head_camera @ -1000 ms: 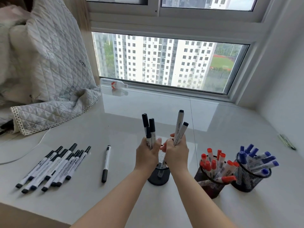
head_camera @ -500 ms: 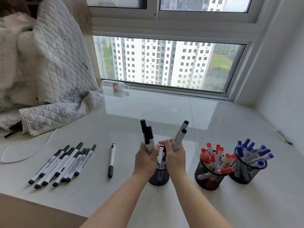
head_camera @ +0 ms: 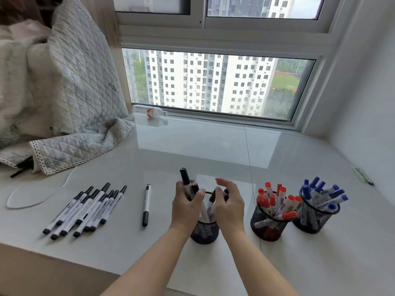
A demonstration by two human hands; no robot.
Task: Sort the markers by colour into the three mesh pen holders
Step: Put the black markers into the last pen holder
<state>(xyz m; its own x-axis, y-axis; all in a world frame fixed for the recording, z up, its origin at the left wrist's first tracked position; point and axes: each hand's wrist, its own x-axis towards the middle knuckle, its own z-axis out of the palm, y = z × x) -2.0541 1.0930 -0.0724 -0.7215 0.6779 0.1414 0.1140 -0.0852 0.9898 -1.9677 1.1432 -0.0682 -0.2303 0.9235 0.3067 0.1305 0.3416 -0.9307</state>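
Observation:
Three black mesh pen holders stand in a row. My left hand (head_camera: 185, 205) grips black markers (head_camera: 185, 180) standing in the left holder (head_camera: 204, 231). My right hand (head_camera: 229, 205) hovers over the same holder with fingers spread; the markers it held lean inside the holder. The middle holder (head_camera: 268, 223) is full of red markers (head_camera: 277, 201). The right holder (head_camera: 313, 218) holds blue markers (head_camera: 324, 194). A bunch of black markers (head_camera: 85, 210) lies on the white sill at the left, and one single black marker (head_camera: 146, 205) lies beside my left hand.
A quilted blanket (head_camera: 70, 99) is piled at the back left, with a white cable (head_camera: 32, 189) trailing from it. A small bottle (head_camera: 152, 112) lies by the window frame. A thin green object (head_camera: 363, 176) rests at the far right near the wall.
Both hands lowered their black markers into the left holder. My right hand let go and spread its fingers; the left still holds its markers.

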